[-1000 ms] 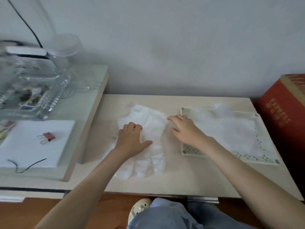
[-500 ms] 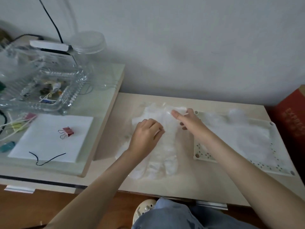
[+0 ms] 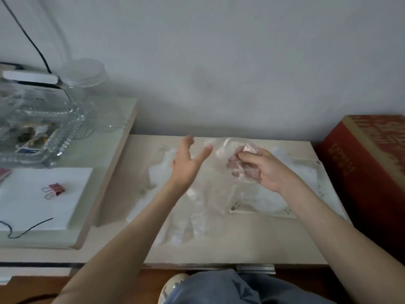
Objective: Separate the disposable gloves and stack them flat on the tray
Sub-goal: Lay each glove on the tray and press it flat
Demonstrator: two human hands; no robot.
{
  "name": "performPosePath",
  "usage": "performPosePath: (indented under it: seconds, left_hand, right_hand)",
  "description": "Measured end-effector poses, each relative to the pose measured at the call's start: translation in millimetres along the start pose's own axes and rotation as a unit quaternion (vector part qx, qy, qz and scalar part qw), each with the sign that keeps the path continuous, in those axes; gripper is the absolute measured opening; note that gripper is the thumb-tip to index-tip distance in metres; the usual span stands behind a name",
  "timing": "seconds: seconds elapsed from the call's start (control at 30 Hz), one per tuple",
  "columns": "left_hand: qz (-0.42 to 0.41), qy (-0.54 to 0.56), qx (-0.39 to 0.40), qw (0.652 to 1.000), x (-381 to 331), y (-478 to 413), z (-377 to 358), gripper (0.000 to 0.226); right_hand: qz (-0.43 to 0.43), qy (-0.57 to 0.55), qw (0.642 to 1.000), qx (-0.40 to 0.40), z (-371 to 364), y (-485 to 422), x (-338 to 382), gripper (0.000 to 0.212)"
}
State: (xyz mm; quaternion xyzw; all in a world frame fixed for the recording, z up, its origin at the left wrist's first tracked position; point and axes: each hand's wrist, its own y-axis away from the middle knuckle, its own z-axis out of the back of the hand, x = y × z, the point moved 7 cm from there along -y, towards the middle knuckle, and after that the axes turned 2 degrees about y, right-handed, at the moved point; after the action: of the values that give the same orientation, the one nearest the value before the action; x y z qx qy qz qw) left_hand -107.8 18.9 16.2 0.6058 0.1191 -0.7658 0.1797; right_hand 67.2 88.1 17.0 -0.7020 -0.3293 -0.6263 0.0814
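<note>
Above the middle of the tabletop [image 3: 241,242], right hand [image 3: 263,172] raised, fingers curled and pinching one clear glove [image 3: 221,150]. Thin film bunches over the knuckles; the rest hangs loose toward the near left corner of the tray [image 3: 258,212]. Whether its lower end touches the surface cannot be told; the film is too sheer.

Left hand [image 3: 186,165] raised just beside it, fingers [image 3: 188,141] spread and relaxed, gripping nothing, apart from the held glove.

Pile of gloves [image 3: 182,229] lies flat on the tabletop's middle, under and in front of the left hand, cuffs toward the far edge, finger ends toward the near edge.

Tray sits toward the right edge of the tabletop, pale, with small dotted holes along the rim. Flat layer of gloves [image 3: 306,178] rests on it.

Red box [image 3: 368,163] stands off the right edge. On the raised shelf at left: white paper [image 3: 32,198] with a red binder clip [image 3: 55,189] on it, glass dish [image 3: 43,128] behind, jar [image 3: 85,80] by the wall.
</note>
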Motion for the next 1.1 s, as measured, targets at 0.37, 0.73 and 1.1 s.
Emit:
performPosePath:
  seconds: [0.37,0.73,1.1]
  left_hand:
    - [0.059,0.056,0.228,0.97,-5,-10,-72,0.009]
    - [0.141,0.065,0.2,0.967,10,-24,-122,0.037]
    - [0.157,0.108,0.37,0.909,-3,2,-191,0.051]
  right_hand:
    - [0.02,-0.105,0.985,-0.138,94,35,-3,0.018]
    - [0.059,-0.288,0.909,-0.295,167,54,-33,0.025]
    - [0.085,-0.373,0.862,-0.332,178,46,-45,0.016]
